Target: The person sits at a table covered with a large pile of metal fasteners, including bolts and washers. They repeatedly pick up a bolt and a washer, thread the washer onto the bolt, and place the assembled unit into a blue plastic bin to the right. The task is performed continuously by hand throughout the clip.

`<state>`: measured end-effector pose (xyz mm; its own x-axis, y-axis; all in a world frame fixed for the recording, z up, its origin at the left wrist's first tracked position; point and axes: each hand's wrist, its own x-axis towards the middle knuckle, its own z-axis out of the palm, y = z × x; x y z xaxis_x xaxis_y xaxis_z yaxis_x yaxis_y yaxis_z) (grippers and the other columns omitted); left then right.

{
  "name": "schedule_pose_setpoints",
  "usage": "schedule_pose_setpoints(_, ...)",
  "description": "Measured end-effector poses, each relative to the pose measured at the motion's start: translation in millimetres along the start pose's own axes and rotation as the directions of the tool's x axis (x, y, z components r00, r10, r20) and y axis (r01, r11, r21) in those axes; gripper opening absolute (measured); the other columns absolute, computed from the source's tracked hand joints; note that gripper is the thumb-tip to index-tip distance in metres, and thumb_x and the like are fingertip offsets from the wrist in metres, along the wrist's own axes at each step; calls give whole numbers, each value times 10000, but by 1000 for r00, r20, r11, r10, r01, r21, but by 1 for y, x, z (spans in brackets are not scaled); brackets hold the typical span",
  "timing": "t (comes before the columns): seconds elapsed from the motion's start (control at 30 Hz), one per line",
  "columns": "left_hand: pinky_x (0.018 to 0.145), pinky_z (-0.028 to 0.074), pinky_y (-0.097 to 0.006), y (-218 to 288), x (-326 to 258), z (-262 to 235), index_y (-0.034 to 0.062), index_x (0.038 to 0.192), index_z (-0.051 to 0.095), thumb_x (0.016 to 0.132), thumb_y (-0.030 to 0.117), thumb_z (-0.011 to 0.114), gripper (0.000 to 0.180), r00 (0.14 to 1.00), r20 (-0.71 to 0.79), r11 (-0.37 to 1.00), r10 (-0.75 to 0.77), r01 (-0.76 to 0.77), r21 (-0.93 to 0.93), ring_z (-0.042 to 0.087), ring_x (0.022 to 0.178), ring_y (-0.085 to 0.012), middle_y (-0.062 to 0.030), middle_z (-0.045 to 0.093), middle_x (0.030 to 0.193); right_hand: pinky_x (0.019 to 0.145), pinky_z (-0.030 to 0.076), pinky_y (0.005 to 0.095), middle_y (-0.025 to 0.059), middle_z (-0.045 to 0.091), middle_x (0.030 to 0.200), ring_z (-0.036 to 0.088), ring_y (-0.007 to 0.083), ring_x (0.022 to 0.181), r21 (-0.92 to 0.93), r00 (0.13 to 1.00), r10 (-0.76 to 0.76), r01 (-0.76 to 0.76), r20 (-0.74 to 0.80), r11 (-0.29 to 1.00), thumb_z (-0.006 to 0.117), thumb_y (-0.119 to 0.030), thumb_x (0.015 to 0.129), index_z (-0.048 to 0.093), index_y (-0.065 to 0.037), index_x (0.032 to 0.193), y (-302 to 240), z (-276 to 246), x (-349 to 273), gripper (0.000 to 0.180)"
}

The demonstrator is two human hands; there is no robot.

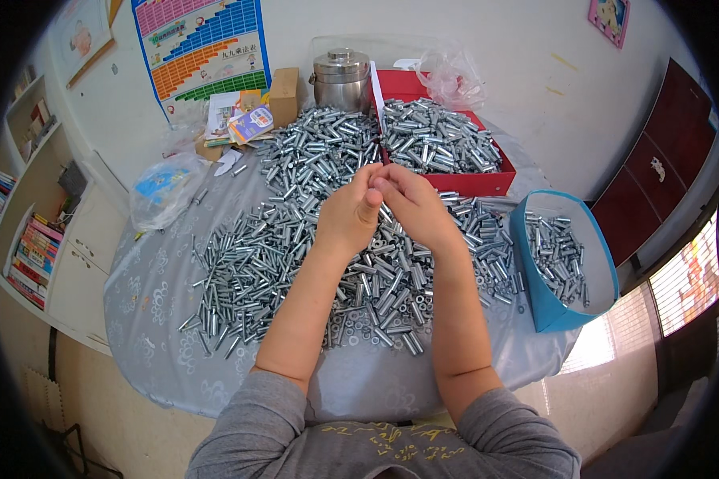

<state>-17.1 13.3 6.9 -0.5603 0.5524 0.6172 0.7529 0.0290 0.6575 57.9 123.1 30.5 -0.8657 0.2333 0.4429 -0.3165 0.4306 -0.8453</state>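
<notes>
My left hand (345,214) and my right hand (418,205) meet above the middle of the table, fingertips close together. Both have their fingers curled in; whatever they hold, if anything, is hidden by the fingers. Under and around them spreads a large heap of silvery metal sleeves and rods (256,259). Small washers and nuts (351,326) lie among them near the front. Behind my hands, more metal cylinders (443,136) fill an open red box (487,184). To the right, a blue fabric bin (563,319) holds more of the same parts.
The table wears a grey patterned cloth (152,319). At the back stand a steel lidded pot (342,80), a cardboard box (284,97) and a clear plastic bag (455,80). A bag with blue print (164,188) lies left. Bookshelves (80,255) stand beyond the left edge.
</notes>
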Motion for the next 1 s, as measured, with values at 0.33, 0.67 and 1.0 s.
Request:
schedule_pose_setpoints(0.33,642,436,-414,13,-1,-9,23,1194,446,659,818,28,1046,994,56,987,-90,82,138,590,772,-357,-178,614,761,675,423,304,97,564,753,540,191,706,-65,997,74,-73,7,995,442,-123,804,473,-20,1134,-6,-6,-2,347)
schedule_pose_setpoints(0.67,638,449,-420,0,-2,-1,16,1198,440,694,799,56,1007,995,49,981,-88,78,176,597,783,-356,-177,627,805,676,429,336,135,589,773,561,223,714,-33,995,100,-101,-19,994,402,-159,806,550,1,1038,11,-3,3,319)
schedule_pose_setpoints(1.0,627,446,-432,-3,-1,0,16,1198,441,709,792,83,984,979,95,957,-180,152,247,598,762,-357,-173,617,744,615,417,296,89,567,717,546,151,673,7,971,234,-234,-54,972,427,-220,840,552,18,981,16,-2,4,303)
